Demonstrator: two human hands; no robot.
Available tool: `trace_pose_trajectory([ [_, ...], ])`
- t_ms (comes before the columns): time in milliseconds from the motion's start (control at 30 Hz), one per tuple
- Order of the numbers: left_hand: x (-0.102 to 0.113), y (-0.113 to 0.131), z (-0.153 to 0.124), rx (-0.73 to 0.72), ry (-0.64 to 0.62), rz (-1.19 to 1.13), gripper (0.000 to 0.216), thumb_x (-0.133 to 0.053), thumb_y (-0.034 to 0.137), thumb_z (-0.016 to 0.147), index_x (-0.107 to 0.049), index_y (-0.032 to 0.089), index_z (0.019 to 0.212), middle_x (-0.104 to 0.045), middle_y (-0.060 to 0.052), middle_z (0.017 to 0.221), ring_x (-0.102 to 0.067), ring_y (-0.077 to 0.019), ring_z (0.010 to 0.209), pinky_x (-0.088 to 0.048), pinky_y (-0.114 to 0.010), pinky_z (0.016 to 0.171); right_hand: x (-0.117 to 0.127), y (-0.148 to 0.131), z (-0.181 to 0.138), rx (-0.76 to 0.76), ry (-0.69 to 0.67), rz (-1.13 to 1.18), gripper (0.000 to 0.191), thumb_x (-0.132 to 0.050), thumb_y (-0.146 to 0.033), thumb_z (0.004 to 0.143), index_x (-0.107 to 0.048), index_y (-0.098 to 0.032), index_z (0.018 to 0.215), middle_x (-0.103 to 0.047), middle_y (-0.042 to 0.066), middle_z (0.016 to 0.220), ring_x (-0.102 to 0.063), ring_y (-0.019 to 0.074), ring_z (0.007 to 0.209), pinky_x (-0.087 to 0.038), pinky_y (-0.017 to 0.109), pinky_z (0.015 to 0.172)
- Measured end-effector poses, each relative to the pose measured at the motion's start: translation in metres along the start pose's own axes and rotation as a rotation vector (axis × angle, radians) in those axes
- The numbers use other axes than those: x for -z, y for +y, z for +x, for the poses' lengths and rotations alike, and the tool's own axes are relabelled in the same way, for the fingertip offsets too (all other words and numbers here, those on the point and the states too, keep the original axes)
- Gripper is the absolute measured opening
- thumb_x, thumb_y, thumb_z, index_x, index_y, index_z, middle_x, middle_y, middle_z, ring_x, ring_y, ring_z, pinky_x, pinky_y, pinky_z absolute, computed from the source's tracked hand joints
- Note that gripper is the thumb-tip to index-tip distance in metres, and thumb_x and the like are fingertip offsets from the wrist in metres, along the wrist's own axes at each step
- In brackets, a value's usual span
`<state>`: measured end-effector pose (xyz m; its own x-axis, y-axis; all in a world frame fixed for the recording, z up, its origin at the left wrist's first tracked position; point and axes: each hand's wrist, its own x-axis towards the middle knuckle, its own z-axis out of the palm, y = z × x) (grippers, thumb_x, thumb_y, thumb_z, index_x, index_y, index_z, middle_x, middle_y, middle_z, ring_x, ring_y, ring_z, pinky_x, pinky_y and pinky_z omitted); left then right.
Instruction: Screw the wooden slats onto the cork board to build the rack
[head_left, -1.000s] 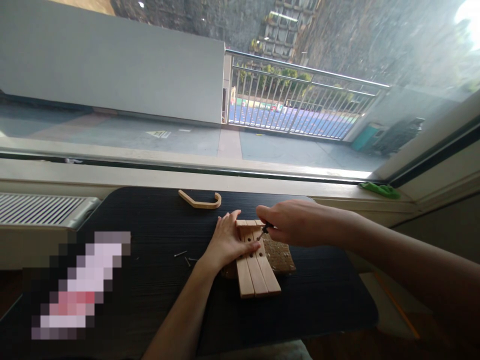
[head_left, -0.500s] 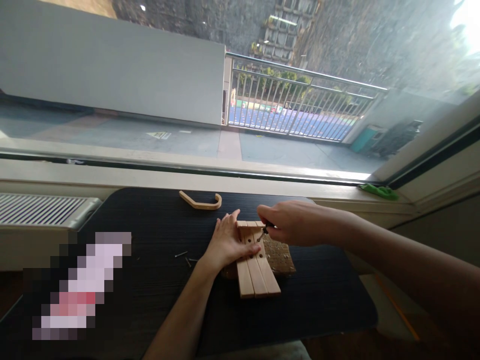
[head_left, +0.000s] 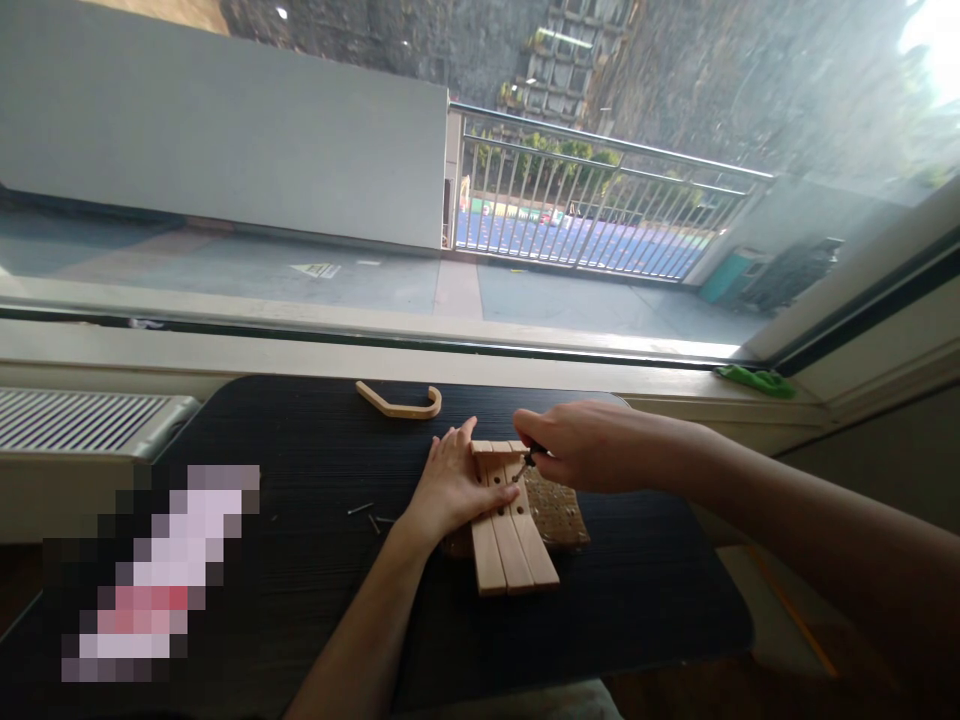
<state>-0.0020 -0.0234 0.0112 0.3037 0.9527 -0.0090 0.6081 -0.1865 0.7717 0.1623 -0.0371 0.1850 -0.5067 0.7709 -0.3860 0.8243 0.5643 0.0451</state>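
A pale wooden slatted piece (head_left: 514, 560) with dark screw holes lies across a brown, plastic-wrapped block (head_left: 559, 512) on the black table. My left hand (head_left: 452, 487) holds it from the left, its thumb pressed over the slats and the other fingers reaching past the far left edge. In my closed right hand (head_left: 581, 445) is a small screwdriver (head_left: 526, 463) with a dark handle. It slants down, its tip at a hole in the right slat. Whether a screw sits in that hole is too small to tell. Loose screws (head_left: 360, 509) lie left of my left wrist.
A hook-shaped wooden part (head_left: 397, 407) rests near the far edge of the black table (head_left: 315, 600). At the left is a blurred-out pinkish item (head_left: 176, 550). Behind stand a window sill with a green cloth (head_left: 754, 381) and a white radiator (head_left: 97, 425).
The whole view has shifted very slightly. Both hands, the screwdriver and the slatted piece keep almost the same places.
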Motion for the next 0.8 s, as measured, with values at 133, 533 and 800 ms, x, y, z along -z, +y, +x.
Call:
trace_pose_trajectory([
  [133, 0.002, 0.002, 0.000, 0.007, -0.031, 0.008, 0.114, -0.081, 0.055, 0.058, -0.029, 0.013, 0.151, -0.040, -0.023, 0.153, -0.028, -0.0410, 0.147, -0.013, -0.059, 0.121, -0.001, 0.001, 0.000, -0.001, 0.008, -0.002, 0.022, -0.044, -0.029, 0.088, -0.056, -0.018, 0.102, -0.064, 0.006, 0.070, -0.042, 0.0146, 0.051, -0.022, 0.029, 0.049],
  [533, 0.012, -0.001, 0.002, 0.004, -0.087, -0.049, 0.089, -0.069, 0.039, 0.071, -0.035, 0.012, 0.149, -0.040, -0.021, 0.154, -0.027, -0.0398, 0.147, -0.014, -0.058, 0.121, 0.010, -0.004, -0.005, -0.049, -0.026, -0.011, 0.024, -0.045, -0.023, 0.086, -0.052, -0.014, 0.107, -0.064, 0.008, 0.071, -0.050, 0.0166, 0.053, -0.024, 0.029, 0.047],
  [800, 0.016, -0.006, 0.004, -0.173, 0.118, -0.356, 0.040, -0.038, 0.016, 0.081, -0.061, 0.017, 0.114, -0.065, -0.010, 0.125, -0.057, -0.0242, 0.121, -0.042, -0.040, 0.107, 0.007, -0.006, -0.012, -0.016, 0.027, 0.002, 0.019, -0.044, -0.013, 0.089, -0.057, -0.021, 0.101, -0.068, 0.009, 0.079, -0.060, 0.0211, 0.064, -0.032, 0.033, 0.054],
])
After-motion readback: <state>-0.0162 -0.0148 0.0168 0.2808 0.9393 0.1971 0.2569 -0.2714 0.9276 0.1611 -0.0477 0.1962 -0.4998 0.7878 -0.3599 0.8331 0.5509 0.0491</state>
